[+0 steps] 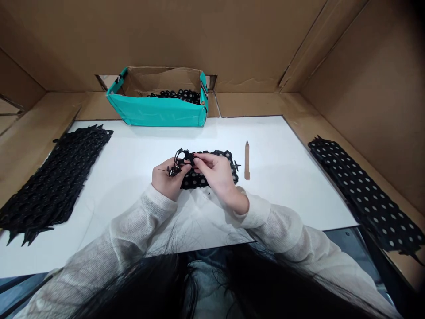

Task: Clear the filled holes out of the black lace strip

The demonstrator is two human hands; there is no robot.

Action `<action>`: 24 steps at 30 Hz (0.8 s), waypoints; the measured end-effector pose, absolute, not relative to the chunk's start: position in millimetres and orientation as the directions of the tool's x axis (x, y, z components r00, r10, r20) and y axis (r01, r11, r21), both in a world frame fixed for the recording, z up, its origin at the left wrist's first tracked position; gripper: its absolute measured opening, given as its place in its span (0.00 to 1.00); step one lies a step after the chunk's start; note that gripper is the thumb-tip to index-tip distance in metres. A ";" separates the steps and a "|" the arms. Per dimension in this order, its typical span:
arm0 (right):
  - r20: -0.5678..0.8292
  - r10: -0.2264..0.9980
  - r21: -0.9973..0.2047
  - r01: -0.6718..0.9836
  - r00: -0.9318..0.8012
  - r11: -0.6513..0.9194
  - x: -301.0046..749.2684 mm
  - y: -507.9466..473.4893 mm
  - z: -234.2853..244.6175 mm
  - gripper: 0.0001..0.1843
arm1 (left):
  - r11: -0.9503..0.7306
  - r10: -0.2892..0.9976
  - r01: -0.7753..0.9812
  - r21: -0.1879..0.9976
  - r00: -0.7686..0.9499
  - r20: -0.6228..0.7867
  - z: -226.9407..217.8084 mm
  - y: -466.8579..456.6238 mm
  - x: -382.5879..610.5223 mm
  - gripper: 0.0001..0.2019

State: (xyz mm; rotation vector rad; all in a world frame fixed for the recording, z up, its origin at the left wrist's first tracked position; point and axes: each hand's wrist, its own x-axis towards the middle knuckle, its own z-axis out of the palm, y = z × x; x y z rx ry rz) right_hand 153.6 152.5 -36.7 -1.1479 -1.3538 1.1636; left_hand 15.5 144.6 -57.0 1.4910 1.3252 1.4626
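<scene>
A black sheet (194,180) lies at the middle of the white tabletop (282,190), roughly rectangular, with rows of pale round spots and a ragged, bumpy outline; a small spiky star sticks out at its 3 o'clock edge. At its 10 o'clock corner, a looped black piece (179,161) is bunched up in thin rings and tangled points (whether it is joined to the sheet, I cannot tell). The left hand (168,179) pinches this piece from the 8 o'clock side, thumb against fingers, and the right hand (217,173) has its fingertips closed on it from 4 o'clock, its palm above the sheet. A brown stick (247,161) with a pointed tip lies near the sheet at 3 o'clock. Farther out are a teal-fronted box (159,110) holding black spotted pieces at 11 o'clock, a thick black stack (56,177) at 9, and a long spotted strip (361,190) at 3.
</scene>
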 end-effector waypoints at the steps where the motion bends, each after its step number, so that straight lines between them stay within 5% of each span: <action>1: 0.087 0.993 -0.994 0.053 -0.086 0.092 153.7 151.9 -36.6 0.14 | -0.273 0.940 0.226 0.935 -0.141 0.309 -57.0 144.6 15.2 0.07; 11: -0.062 0.991 -0.998 -0.016 -0.120 -0.065 155.6 156.4 -35.1 0.14 | -0.293 0.934 0.312 0.904 -0.109 0.340 -58.2 145.1 13.9 0.05; 17: -0.113 0.990 -0.988 -0.099 -0.084 -0.121 152.5 158.5 -37.0 0.11 | -0.173 0.967 0.158 0.972 -0.162 0.199 -58.9 142.7 18.1 0.10; 24: 0.045 0.992 -0.998 0.043 -0.121 0.051 151.4 162.0 -42.7 0.05 | -0.181 0.961 0.321 0.929 -0.144 0.237 -58.5 147.6 13.9 0.08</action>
